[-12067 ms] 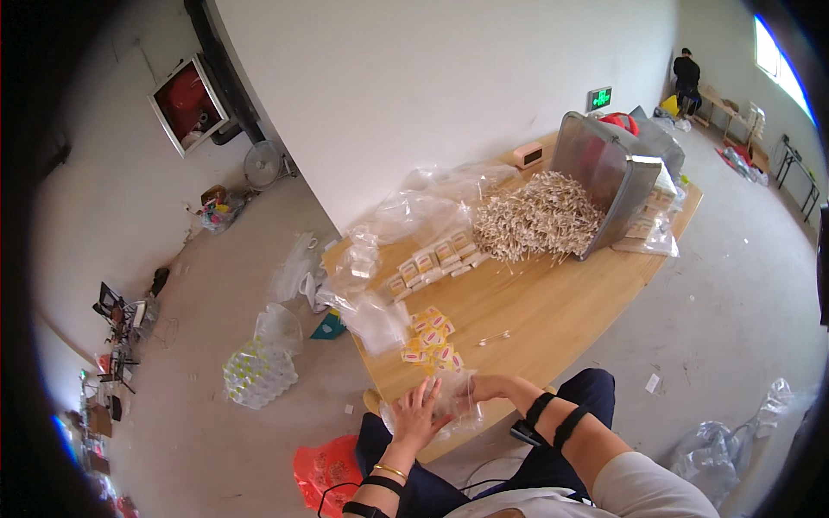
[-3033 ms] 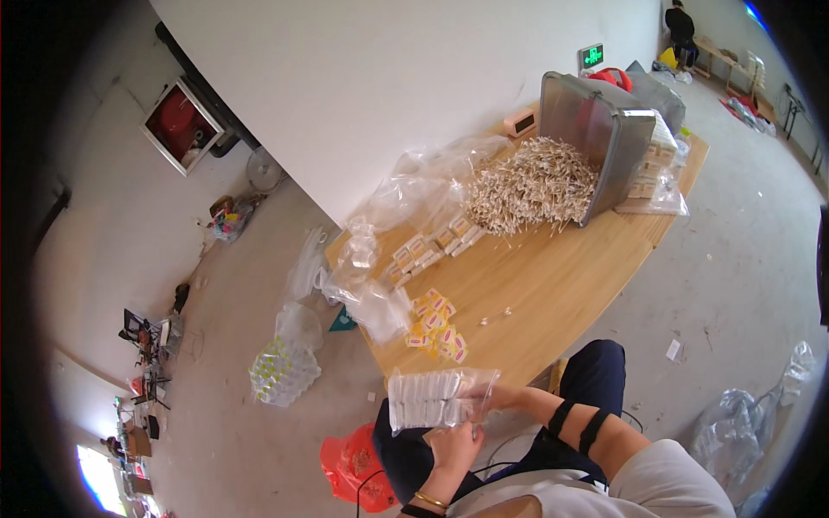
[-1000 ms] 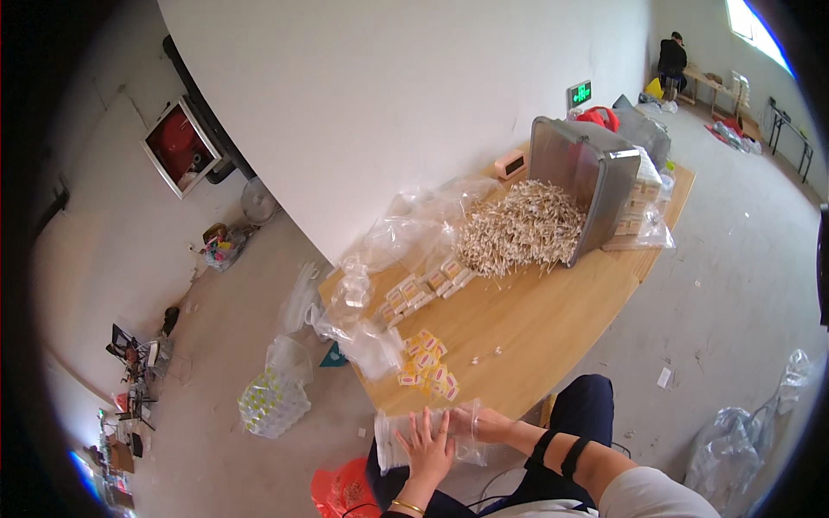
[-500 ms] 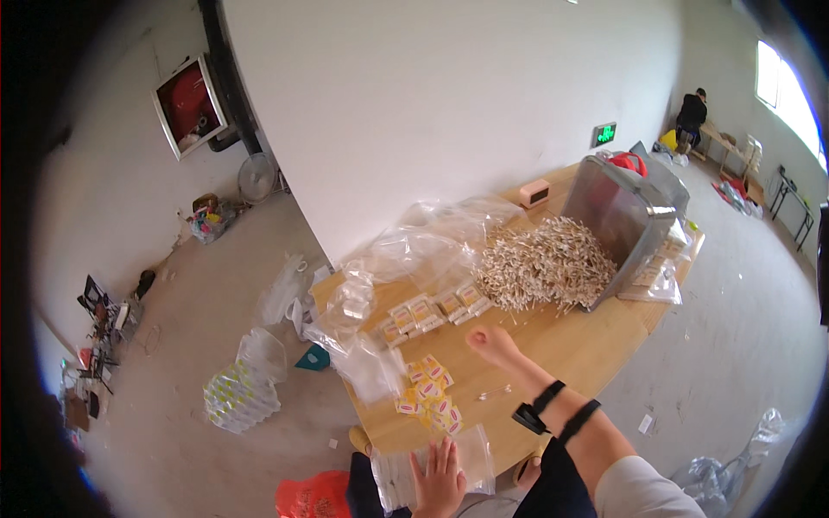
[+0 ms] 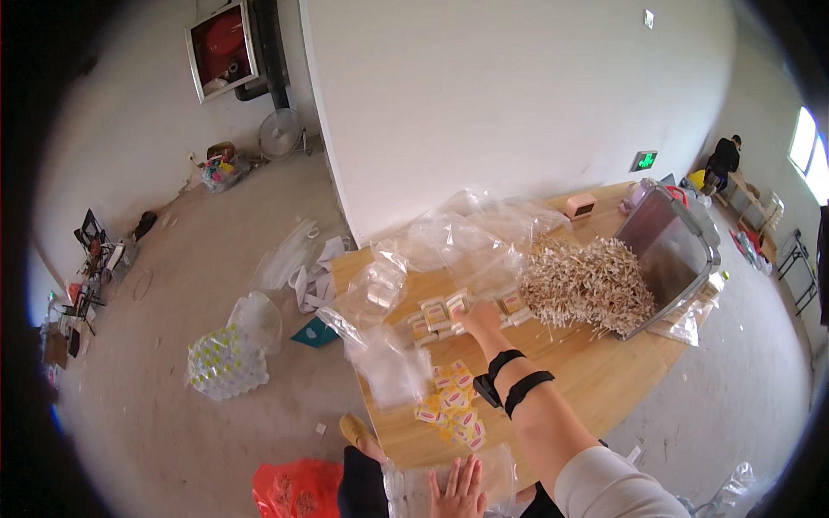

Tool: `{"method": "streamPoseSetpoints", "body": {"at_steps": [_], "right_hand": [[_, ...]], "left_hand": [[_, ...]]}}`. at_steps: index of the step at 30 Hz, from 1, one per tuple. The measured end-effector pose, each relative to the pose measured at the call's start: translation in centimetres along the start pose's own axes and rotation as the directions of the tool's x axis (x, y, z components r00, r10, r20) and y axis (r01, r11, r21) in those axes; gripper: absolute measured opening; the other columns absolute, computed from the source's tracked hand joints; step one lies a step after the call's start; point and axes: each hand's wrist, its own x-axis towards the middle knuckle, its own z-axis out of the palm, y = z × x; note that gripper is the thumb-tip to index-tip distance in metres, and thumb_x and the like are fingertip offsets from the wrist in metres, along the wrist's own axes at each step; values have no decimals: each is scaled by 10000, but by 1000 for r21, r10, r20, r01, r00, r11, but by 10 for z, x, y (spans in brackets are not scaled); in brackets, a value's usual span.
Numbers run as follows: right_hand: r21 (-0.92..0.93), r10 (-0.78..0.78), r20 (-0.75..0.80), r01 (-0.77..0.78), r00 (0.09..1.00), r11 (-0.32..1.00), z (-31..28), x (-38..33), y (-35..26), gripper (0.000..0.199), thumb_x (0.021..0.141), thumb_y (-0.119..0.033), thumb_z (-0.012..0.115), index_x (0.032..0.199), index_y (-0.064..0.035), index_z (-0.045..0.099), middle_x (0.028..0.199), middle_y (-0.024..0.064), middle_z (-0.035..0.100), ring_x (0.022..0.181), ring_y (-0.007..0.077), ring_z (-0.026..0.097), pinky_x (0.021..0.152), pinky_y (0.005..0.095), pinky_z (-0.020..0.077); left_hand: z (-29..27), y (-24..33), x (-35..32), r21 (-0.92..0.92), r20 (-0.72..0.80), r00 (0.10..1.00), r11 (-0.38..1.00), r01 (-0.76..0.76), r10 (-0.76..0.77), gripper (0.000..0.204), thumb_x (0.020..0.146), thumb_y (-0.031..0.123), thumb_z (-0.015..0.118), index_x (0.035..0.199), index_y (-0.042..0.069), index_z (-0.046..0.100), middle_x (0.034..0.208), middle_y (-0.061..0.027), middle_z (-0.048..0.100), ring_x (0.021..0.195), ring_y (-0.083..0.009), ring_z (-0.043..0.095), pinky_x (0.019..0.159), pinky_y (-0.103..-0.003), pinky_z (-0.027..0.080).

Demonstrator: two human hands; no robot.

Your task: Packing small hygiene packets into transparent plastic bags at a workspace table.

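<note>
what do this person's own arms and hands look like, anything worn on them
The right arm has a short off-white sleeve, two black straps around it and a small black device beside them. Neither the right hand nor the left hand wears a glove; the left forearm is out of frame.

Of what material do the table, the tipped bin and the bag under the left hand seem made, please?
Table: probably wood or laminate, satin; grain shows.
Bin: probably hard plastic, smooth; greyish walls look translucent.
Bag: likely plastic film, glossy; clear, creased, shining.
</note>
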Motion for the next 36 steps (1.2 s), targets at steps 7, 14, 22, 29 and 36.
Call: {"method": "streamPoseSetpoints", "body": {"at_steps": [7,14,22,29,36], "right_hand": [[568,-72,-158,150,985,810,-34,-98,93,455,752,-367,731,997,-8,597,912,175,669,850,323,654,727,395,504],[51,-346,-293,375,892,925,-43,-275,233,305,768,-207,711,1012,-67,594,925,119,602,904,305,595,786,406,485],[627,-178,235,-9,955,779,-29,-321,214,405,817,-247,684,1142,-25,588,960,174,674,885,318,656,787,367,515],[862,-685,488,-422,541,281,59,-279,175,555,828,-270,731,1295,-32,545,1161,103,642,1046,194,599,889,339,484],[896,-742,435,-166,510,411,48,-266,157,491,824,-258,737,1232,-34,582,1214,94,614,1127,212,548,929,366,455]], "left_hand": [[6,-10,9,249,82,996,967,-57,38,688,845,367,548,1438,68,369,1525,-71,305,1389,-277,312,1092,-659,137],[0,-3,10,279,39,997,957,-80,72,676,876,354,531,1458,71,339,1531,-64,296,1414,-273,268,1112,-639,109],[3,-3,5,325,27,993,939,-116,113,681,900,366,521,1468,57,307,1539,-109,273,1429,-318,224,1125,-615,56],[12,-12,2,307,29,996,948,-87,82,724,914,413,506,1489,55,246,1555,-117,242,1442,-326,194,1124,-616,45],[9,-20,-3,298,39,996,950,-93,85,747,927,462,483,1508,89,197,1569,-111,205,1444,-347,168,1120,-623,47]]}}
